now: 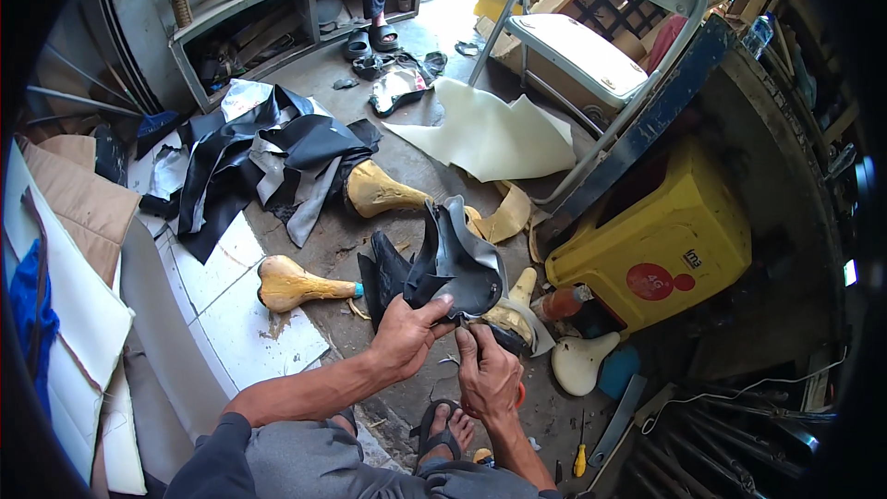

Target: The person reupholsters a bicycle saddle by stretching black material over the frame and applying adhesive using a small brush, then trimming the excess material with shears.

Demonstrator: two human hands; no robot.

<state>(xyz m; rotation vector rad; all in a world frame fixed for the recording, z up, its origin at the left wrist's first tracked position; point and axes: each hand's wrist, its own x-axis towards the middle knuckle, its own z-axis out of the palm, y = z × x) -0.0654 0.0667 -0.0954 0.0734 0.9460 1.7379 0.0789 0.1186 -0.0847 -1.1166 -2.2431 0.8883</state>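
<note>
Black saddle cover (453, 263) stands up just above both hands, left hand (404, 335) pinching its lower edge, right hand (487, 377) closed on a tool just below it.

Concrete floor (407, 162) strewn with black leather scraps (268, 162) and foam saddles (296, 285).

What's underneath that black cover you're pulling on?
Under the black cover a pale yellowish foam saddle peeks out at the lower right edge. The rest is hidden by the cover, the left hand and the right hand.
</note>
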